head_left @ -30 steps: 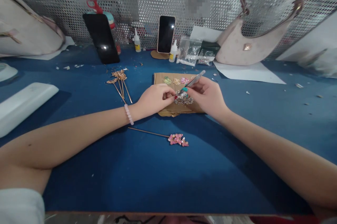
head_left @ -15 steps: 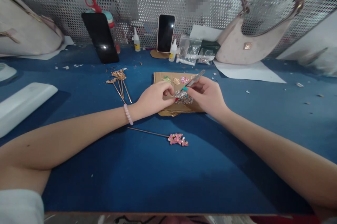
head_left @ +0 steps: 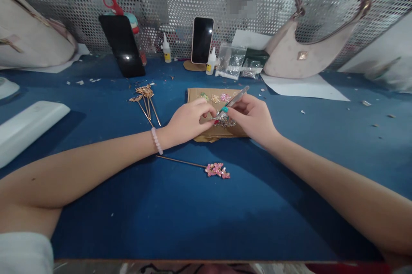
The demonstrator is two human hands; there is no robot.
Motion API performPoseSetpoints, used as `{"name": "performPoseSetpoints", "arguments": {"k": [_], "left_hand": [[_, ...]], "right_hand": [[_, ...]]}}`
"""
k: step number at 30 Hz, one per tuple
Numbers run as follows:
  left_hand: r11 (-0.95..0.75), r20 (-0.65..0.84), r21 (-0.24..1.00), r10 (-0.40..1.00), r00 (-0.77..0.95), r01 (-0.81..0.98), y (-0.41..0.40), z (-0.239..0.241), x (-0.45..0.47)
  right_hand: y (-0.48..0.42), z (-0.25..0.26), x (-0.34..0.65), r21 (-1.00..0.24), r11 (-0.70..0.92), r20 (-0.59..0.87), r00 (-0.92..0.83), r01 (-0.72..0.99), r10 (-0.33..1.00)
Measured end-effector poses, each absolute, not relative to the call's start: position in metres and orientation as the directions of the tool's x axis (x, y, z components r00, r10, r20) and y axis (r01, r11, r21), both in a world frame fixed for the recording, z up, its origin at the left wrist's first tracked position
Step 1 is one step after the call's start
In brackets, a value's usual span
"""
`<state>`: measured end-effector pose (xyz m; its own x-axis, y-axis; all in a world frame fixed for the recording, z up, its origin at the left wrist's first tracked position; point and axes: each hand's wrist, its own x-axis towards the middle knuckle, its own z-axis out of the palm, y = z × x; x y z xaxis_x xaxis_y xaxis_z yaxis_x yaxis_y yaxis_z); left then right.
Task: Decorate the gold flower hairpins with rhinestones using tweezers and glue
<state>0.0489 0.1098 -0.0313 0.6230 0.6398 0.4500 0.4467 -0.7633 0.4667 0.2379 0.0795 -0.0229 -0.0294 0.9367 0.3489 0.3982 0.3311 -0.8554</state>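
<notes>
My right hand point(head_left: 254, 117) pinches metal tweezers point(head_left: 236, 97) whose tips point down-left at a pile of silver beads point(head_left: 224, 122) on a brown cardboard sheet point(head_left: 197, 94). My left hand point(head_left: 187, 121) rests on the cardboard with fingers curled, fingertips at the tweezer tips beside the pile; whether it holds a bead is too small to see. Small green, gold and pink bead clusters point(head_left: 215, 98) lie at the cardboard's far edge. A gold hairpin with a pink flower ornament point(head_left: 218, 170) lies on the blue table point(head_left: 193, 214) nearer to me.
Several gold hairpins point(head_left: 146, 98) lie left of the cardboard. Two phones point(head_left: 202, 41) lean on the perforated metal wall, with glue bottles point(head_left: 166, 50), bead bags point(head_left: 231, 62) and a pale handbag point(head_left: 296, 57) nearby. A white flat object point(head_left: 27, 126) sits far left.
My left fingers have shifted slightly over the bead pile towards the tweezer tips. The right hand and tweezers stay nearly in place.
</notes>
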Motion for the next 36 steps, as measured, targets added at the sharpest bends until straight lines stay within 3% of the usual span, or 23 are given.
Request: {"name": "performPoseSetpoints", "arguments": {"k": [10, 21, 28, 36], "left_hand": [[-0.758, 0.439, 0.459, 0.647, 0.623, 0.463, 0.110, -0.032, 0.049], [-0.775, 0.398, 0.461, 0.616, 0.680, 0.432, 0.110, -0.029, 0.049], [-0.735, 0.390, 0.527, 0.654, 0.648, 0.425, 0.111, -0.030, 0.049], [-0.716, 0.406, 0.567, 0.673, 0.618, 0.407, 0.113, -0.030, 0.048]], "right_hand": [[0.081, -0.020, 0.241, -0.863, 0.323, 0.346, -0.011, 0.387, 0.938], [0.087, -0.022, 0.245, -0.952, 0.221, 0.235, 0.048, 0.211, 0.971], [0.086, -0.023, 0.245, -0.941, 0.236, 0.254, 0.048, 0.243, 0.966], [0.075, -0.019, 0.242, -0.865, 0.349, 0.372, -0.006, 0.361, 0.928]]}}
